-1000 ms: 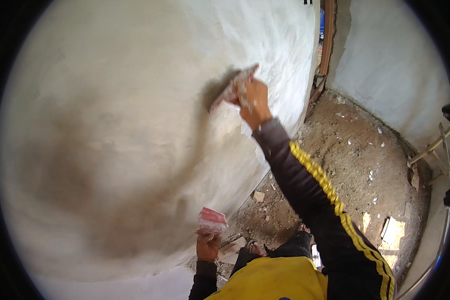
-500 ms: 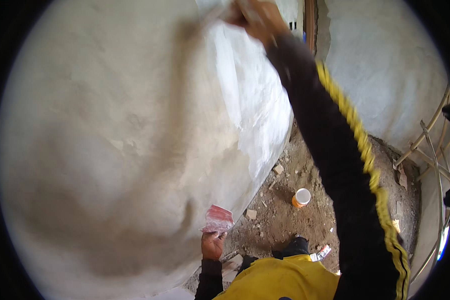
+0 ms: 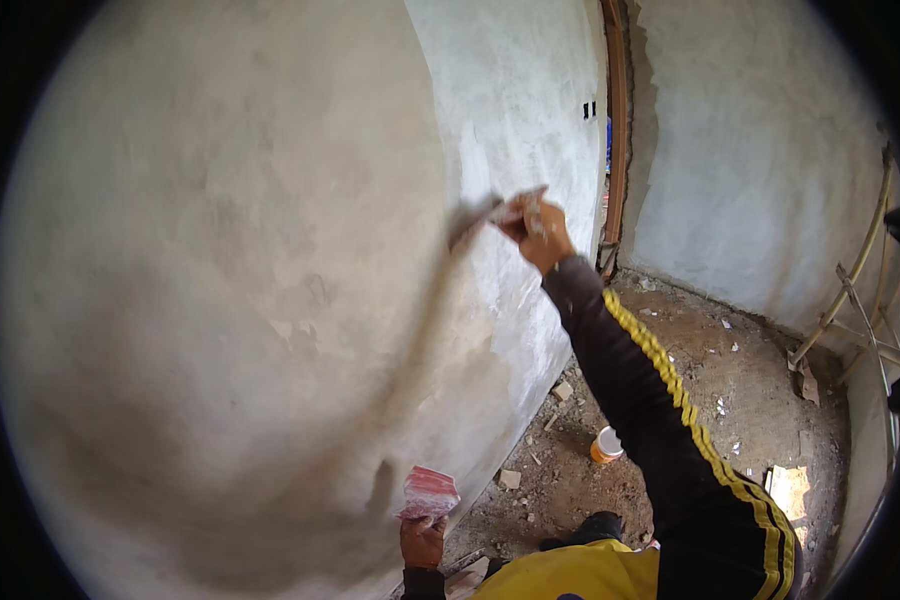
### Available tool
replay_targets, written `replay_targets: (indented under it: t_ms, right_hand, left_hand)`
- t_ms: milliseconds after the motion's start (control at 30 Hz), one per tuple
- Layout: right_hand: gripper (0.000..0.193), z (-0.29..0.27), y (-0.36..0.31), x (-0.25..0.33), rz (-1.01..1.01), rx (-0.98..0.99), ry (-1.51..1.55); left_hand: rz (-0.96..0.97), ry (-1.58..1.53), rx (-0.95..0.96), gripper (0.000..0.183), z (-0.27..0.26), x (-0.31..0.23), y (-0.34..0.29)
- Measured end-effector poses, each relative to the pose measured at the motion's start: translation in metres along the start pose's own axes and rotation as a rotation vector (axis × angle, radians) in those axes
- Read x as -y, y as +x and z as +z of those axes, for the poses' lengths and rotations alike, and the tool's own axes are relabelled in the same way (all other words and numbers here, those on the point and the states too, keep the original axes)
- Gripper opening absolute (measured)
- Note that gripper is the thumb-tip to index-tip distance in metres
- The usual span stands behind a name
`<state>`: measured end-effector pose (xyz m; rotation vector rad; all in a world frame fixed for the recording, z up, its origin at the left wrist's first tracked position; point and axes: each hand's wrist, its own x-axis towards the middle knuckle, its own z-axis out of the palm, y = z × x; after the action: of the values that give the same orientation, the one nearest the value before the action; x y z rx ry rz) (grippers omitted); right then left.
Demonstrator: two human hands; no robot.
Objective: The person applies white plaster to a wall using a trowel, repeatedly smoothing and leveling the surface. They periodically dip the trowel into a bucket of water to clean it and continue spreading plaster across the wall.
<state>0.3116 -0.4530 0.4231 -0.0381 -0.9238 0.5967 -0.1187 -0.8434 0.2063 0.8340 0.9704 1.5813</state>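
My right hand (image 3: 542, 236), arm stretched out, grips a putty knife (image 3: 476, 222) whose flat blade is at the plastered wall (image 3: 270, 230). The blade lies near the border between bare grey-beige plaster and a whiter coated band (image 3: 520, 110). White smears mark the fingers of this hand. Low down by the wall, my left hand (image 3: 422, 543) is closed on the lower edge of a flat red piece (image 3: 431, 490) streaked with white paste. Its material cannot be told.
An orange tub with a white lid (image 3: 606, 445) stands on the dirt floor (image 3: 710, 350), partly behind my right arm. Rubble and white scraps lie about. Wooden poles (image 3: 850, 285) lean at the right. A brown door frame (image 3: 616, 130) is in the far corner.
My right hand has come down along the wall with the putty knife, from the top edge to mid-height. My left hand and the red piece sit slightly lower in view.
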Motion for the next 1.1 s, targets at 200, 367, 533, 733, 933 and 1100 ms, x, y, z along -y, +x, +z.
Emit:
replay_targets:
  t_ms: [200, 367, 533, 733, 933, 1100]
  right_hand:
    - [0.034, 0.138, 0.097, 0.049, -0.745, 0.164, -0.954]
    - [0.031, 0.275, 0.144, 0.096, -0.856, 0.147, -1.169]
    - [0.028, 0.374, 0.205, 0.155, -0.963, 0.214, -1.284]
    - [0.027, 0.413, 0.272, 0.3, -0.997, 0.31, -0.989]
    - [0.031, 0.302, 0.299, 0.465, -0.715, 0.033, -0.925]
    - [0.043, 0.214, 0.234, 0.536, -0.639, 0.001, -1.05]
  left_hand:
    - [0.066, 0.198, 0.068, 0.042, -0.121, -0.036, 0.055]
    - [0.546, 0.98, 0.117, 0.009, -0.176, -0.08, 0.079]
    - [0.913, 1.24, 0.197, 0.012, -0.197, -0.118, 0.101]
    - [0.894, 1.153, 0.107, 0.02, -0.103, -0.128, 0.036]
    - [0.658, 0.995, 0.057, 0.02, 0.043, -0.127, -0.068]
    - [0.548, 0.786, 0.1, 0.02, 0.109, -0.073, -0.181]
